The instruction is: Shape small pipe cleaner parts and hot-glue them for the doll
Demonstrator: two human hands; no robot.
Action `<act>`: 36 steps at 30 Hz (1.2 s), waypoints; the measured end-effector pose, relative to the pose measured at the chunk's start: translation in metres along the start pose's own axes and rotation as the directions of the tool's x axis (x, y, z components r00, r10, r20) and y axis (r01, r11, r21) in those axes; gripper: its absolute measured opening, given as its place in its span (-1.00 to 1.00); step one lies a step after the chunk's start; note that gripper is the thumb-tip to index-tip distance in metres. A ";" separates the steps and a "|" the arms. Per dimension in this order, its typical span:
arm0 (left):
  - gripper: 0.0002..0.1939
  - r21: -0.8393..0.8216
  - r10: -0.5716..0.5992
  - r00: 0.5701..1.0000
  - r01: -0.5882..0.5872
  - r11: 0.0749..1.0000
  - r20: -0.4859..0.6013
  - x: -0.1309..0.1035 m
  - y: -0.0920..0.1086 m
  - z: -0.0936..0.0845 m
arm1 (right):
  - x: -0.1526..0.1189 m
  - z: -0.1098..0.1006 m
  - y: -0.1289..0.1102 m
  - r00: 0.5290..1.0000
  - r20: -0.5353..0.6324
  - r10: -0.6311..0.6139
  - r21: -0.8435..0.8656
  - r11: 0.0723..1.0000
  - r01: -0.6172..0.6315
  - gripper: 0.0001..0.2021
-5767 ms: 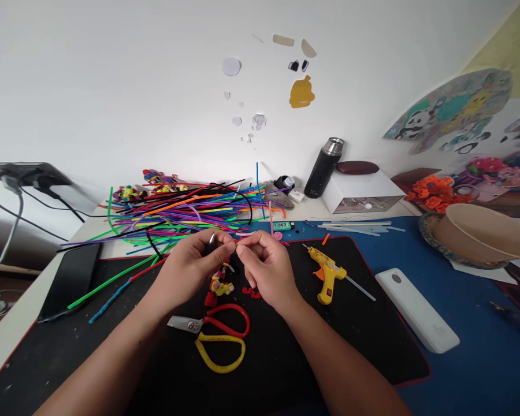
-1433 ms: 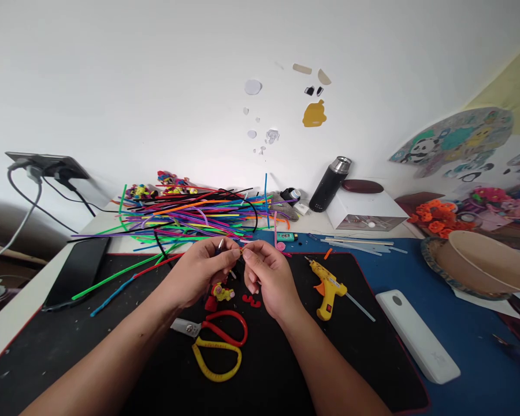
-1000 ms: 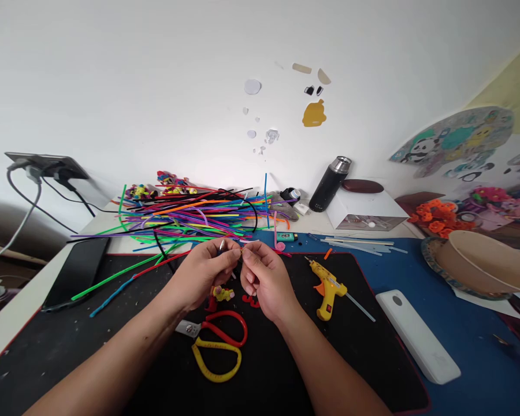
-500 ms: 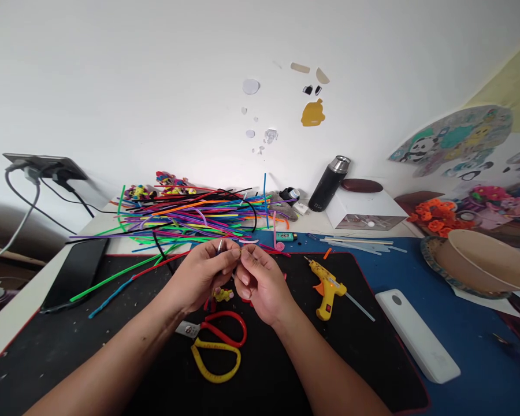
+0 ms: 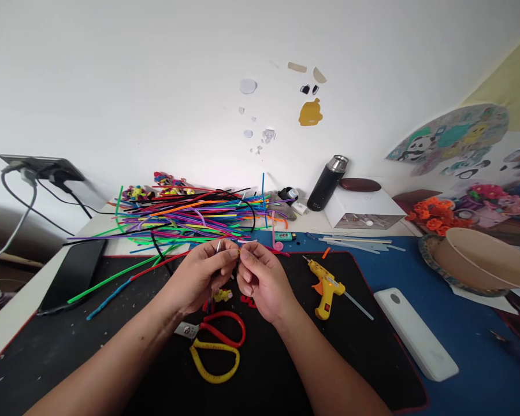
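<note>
My left hand and my right hand meet fingertip to fingertip above the black mat. Both are closed in a pinch on something small between them, mostly covered by the fingers. A thin shiny tip pokes up by my left index finger; I cannot tell what it belongs to. Below the hands lie scissors with one red and one yellow handle. Partly behind my left hand is a small yellow figure-like piece, and red curled bits lie beside my right hand.
Colourful pipe cleaners are heaped along the wall. A yellow glue gun with a glue stick lies to the right, near a white oblong device. A phone rests at left. Behind stand a black thermos and a white box.
Both hands stay pinched together, with only a slight shift of the fingers. The whole view has moved a little; the things on the table lie as before.
</note>
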State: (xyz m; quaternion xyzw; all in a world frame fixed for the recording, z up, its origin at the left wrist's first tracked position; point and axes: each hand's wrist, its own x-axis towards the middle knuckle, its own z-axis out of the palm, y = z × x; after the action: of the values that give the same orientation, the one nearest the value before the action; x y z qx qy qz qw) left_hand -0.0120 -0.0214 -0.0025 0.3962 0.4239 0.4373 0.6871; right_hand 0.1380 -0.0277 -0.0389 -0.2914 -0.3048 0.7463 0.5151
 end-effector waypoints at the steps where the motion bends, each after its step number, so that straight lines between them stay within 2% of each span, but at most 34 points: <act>1: -0.53 -0.003 -0.003 1.000 0.003 1.000 0.003 0.000 0.000 0.000 | 0.000 0.000 0.001 1.000 0.000 0.001 0.002 1.000 -0.001 -0.54; 24: -0.52 0.007 -0.007 1.000 0.006 1.000 0.021 0.000 0.000 0.004 | -0.001 -0.001 -0.001 1.000 -0.003 0.009 0.012 1.000 -0.009 -0.54; 36: -0.48 -0.091 -0.021 1.000 0.022 0.996 0.010 0.000 -0.008 0.004 | 0.000 -0.001 0.002 1.000 -0.021 -0.022 0.004 1.000 0.022 -0.54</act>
State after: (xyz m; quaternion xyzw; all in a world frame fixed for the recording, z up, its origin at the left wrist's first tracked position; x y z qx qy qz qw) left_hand -0.0063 -0.0246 -0.0089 0.3619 0.4046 0.4470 0.7110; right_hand 0.1372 -0.0284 -0.0413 -0.2945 -0.3009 0.7381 0.5272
